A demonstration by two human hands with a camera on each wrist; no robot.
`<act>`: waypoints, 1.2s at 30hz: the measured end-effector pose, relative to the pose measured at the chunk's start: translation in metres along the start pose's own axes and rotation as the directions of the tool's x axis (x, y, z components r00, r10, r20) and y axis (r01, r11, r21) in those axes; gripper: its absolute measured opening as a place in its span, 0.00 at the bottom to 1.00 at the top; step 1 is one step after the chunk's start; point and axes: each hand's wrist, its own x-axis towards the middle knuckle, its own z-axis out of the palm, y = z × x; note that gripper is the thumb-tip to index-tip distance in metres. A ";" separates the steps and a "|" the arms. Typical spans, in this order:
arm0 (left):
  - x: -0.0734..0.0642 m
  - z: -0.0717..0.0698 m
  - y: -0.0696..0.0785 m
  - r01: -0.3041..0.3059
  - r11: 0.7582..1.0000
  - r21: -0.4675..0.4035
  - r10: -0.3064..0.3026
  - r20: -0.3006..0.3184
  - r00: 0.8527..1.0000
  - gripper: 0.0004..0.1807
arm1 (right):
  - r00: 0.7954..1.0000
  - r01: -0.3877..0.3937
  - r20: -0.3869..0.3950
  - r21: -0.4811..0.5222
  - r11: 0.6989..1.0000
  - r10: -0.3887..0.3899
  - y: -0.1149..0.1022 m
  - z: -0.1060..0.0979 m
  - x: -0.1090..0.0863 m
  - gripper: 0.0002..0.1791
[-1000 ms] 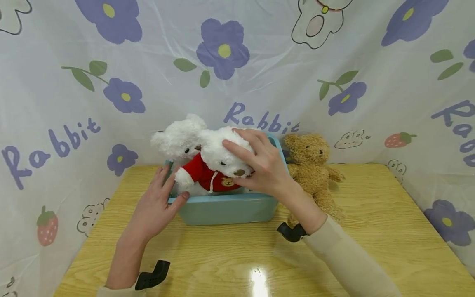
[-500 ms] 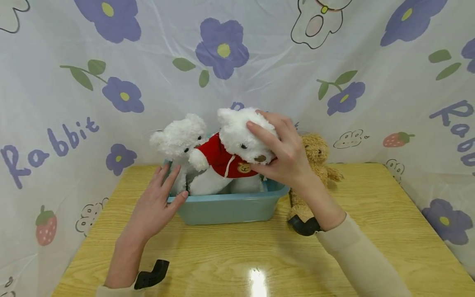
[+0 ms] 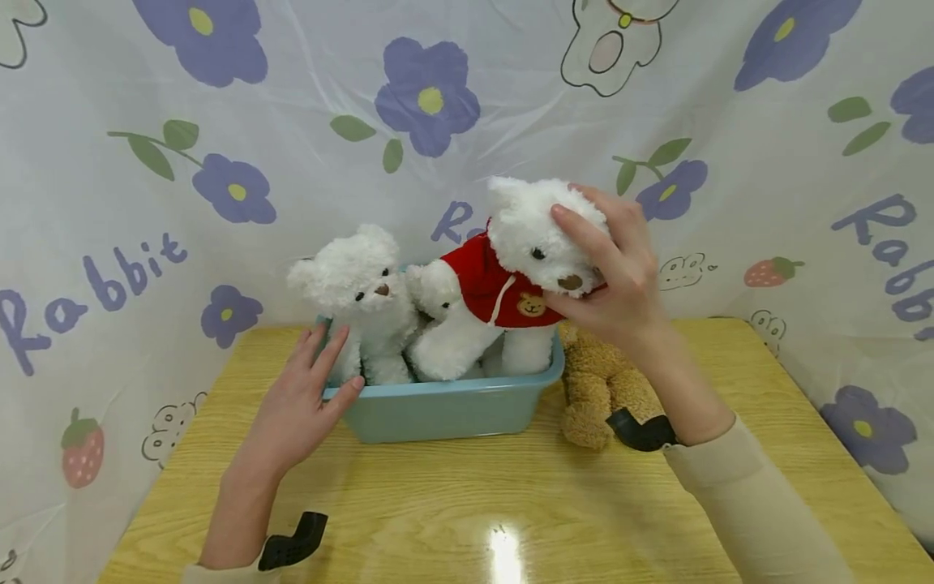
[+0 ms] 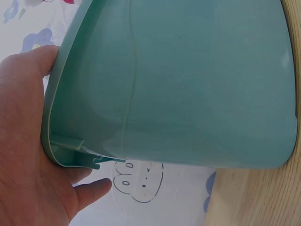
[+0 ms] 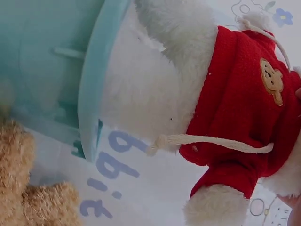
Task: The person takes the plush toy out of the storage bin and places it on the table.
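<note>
My right hand point(image 3: 620, 268) grips the head of a white teddy bear in a red hoodie point(image 3: 474, 276). In the head view the bear leans to the right over a blue-green plastic tub point(image 3: 445, 410), its legs overlapping the tub's opening. The right wrist view shows the red hoodie point(image 5: 240, 94) with a white cord and a bear patch. My left hand point(image 3: 299, 405) rests on the tub's front left corner, fingers spread and straight, thumb at the front rim. In the left wrist view the thumb reaches over the tub's rim point(image 4: 51, 108).
A plain white teddy bear point(image 3: 357, 276) sits at the tub's left end. Another white bear's face point(image 3: 434, 292) shows behind the hoodie bear. A brown teddy bear point(image 3: 591, 389) stands on the wooden table point(image 3: 438, 503) right of the tub, partly hidden by my right arm. Printed cloth hangs behind.
My right hand has moved up and to the right, raising the hoodie bear out of the tub and uncovering the white bears. My left hand has stayed at the tub's corner.
</note>
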 end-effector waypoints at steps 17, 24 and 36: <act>0.001 0.000 0.001 -0.003 1.000 -0.007 0.003 0.000 1.000 0.42 | 0.966 -0.167 -0.208 -0.041 0.985 0.155 -0.004 -0.042 0.025 0.29; 0.001 0.001 0.001 -0.004 1.000 -0.007 0.004 0.002 1.000 0.42 | 0.967 -0.184 -0.200 -0.111 0.977 0.160 0.007 -0.069 0.022 0.27; 0.000 0.002 0.000 -0.021 1.000 -0.007 0.020 -0.024 0.999 0.42 | 0.976 -0.214 -0.108 -0.284 0.935 0.190 0.026 -0.132 -0.005 0.29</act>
